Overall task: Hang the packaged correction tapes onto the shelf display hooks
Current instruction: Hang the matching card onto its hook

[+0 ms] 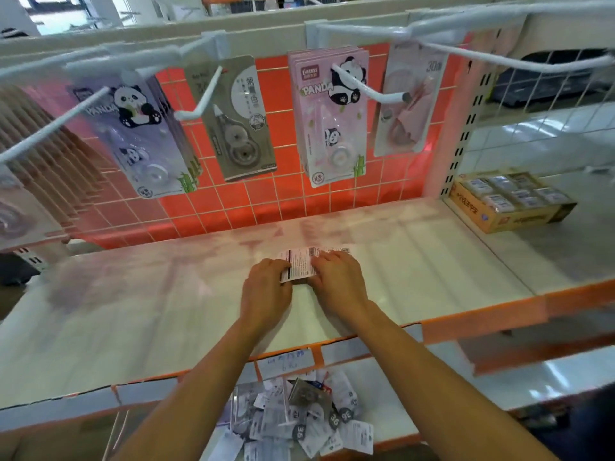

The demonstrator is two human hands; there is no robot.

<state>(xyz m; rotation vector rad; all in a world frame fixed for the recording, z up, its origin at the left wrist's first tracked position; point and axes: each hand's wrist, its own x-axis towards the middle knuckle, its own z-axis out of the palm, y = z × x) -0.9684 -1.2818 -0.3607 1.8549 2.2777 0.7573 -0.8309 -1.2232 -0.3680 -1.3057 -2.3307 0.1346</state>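
Packs [301, 265] lie barcode side up on the shelf [133, 311], centre frame. Left hand [266, 289] grips the stack's left edge and right hand [336, 277] grips its right edge, fingers curled over. Probably light: stiff card, slick plastic blister, so the stack may fan or slide. Best pinched by the card edges, keeping the hang hole free. Hook [199, 98], upper centre, holds a grey pack [239, 128] and seems to have room. Pile [299, 417] of more sits bottom centre.
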